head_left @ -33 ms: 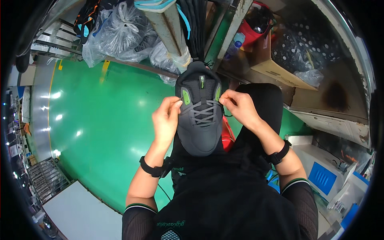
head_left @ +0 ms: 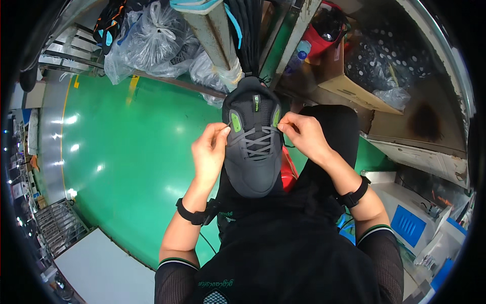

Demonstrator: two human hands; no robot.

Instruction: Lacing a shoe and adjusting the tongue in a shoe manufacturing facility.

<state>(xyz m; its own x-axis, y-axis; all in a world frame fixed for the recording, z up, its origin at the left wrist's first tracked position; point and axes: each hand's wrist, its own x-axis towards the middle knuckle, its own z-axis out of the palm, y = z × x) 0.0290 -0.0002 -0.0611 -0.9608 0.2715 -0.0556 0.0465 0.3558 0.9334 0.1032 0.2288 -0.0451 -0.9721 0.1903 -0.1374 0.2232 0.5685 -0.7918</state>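
A dark grey sneaker (head_left: 254,175) rests over my lap with its toe toward me and its heel end away. Its grey shoelace (head_left: 258,144) runs crisscross over the tongue, and bright green patches sit beside the upper eyelets. At the left side of the collar, my left hand (head_left: 210,147) pinches a lace end between thumb and fingertips. On the opposite side, my right hand (head_left: 305,134) is closed in a similar pinch on the lace by the right green patch. Little of the lace shows at either set of fingertips.
Beyond the sneaker stands a rusty metal post (head_left: 210,38) with dark straps beside it. Clear plastic bags (head_left: 154,43) lie at the far left. A cardboard box (head_left: 349,91) sits on a shelf at the right. Green floor (head_left: 121,152) spreads to the left, near a white tabletop (head_left: 101,271).
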